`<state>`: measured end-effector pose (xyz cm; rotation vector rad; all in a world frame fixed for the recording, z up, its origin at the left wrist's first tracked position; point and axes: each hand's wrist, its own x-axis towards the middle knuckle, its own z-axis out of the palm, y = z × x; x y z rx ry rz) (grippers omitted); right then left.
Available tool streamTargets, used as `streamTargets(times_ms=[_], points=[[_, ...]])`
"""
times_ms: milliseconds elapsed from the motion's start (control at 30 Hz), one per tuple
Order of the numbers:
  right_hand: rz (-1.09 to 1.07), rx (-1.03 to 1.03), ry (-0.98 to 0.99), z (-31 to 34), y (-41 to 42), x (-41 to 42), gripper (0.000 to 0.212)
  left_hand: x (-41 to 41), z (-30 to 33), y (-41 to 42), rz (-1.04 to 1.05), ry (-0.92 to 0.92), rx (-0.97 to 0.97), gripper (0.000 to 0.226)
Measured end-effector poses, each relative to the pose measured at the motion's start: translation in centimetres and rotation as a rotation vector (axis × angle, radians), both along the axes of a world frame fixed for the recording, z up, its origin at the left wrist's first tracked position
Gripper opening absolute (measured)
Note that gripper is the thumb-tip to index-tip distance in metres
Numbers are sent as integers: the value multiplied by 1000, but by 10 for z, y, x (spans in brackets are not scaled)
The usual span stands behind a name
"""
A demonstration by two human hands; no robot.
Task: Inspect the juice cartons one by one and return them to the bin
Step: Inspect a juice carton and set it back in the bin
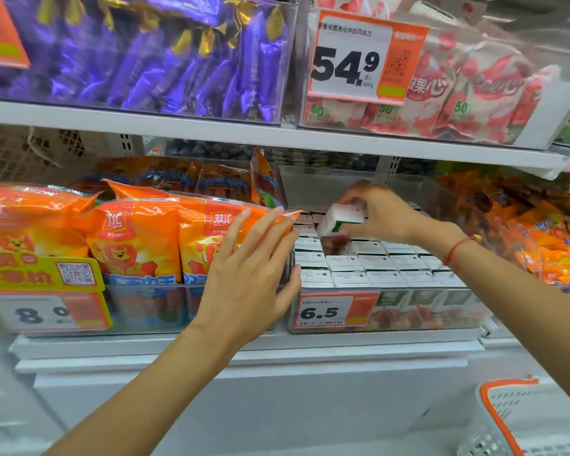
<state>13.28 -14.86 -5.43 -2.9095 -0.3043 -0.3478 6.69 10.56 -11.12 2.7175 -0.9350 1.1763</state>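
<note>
Right hand (380, 215) curled around a small white cardboard juice carton (341, 222), box-shaped with a green patch, held tilted above a gap in the rows near the back left corner of the clear plastic bin (418, 307). Packed below, flat white tops of more juice cartons (380, 269), edge to edge in tidy rows. Left hand (250, 274) spread wide, fingers straight, thumb just beside the bin's left wall, holding nothing. Glossy orange crinkled snack bags (135, 238) in the neighbouring bin. Orange-and-white price label (329, 311) at the bin's front left corner. Thin red cord bracelet (456, 250) on the right wrist.
</note>
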Motion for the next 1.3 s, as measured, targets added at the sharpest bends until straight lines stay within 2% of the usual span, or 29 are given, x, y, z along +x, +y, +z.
streamTargets(times_ms=[133, 200, 333, 400, 500, 600, 667, 733, 800, 900, 967, 1133, 1300], points=[[31, 415, -288, -1, 8, -71, 35, -3, 2, -1, -6, -15, -24, 44], [46, 619, -358, -4, 19, -108, 32, -4, 3, 0, -19, -6, -43, 45], [25, 892, -285, -13, 29, -165, 28, -12, 5, 3, -64, 7, -100, 45], [7, 992, -230, -22, 28, -181, 32, -18, 10, 1, -89, -2, -143, 43], [-16, 1063, -129, -39, 23, -196, 38, -37, 15, -12, -187, 51, -276, 37], [26, 1030, -9, -55, 18, -205, 38, -62, 10, -26, -266, 343, -405, 34], [12, 1005, 30, -62, 18, -208, 39, -73, 0, -33, -293, 685, -440, 35], [-13, 1012, 28, -64, 19, -207, 39, -78, -2, -40, -360, 1110, -544, 32], [-55, 1058, 23, -67, 19, -205, 38, -77, -2, -46, -445, 1410, -617, 29], [-118, 1127, 87, -79, 19, -206, 27, -73, -8, -51, -476, 1508, -616, 20], [-143, 1197, 164, -85, 18, -209, 25, -70, -13, -51, -478, 1505, -631, 28], [-94, 1470, 349, -75, 9, -211, 37, -62, -14, -50, -518, 1572, -675, 31], [-37, 1420, 353, -69, 5, -211, 35, -63, -23, -53, -540, 1688, -744, 33]])
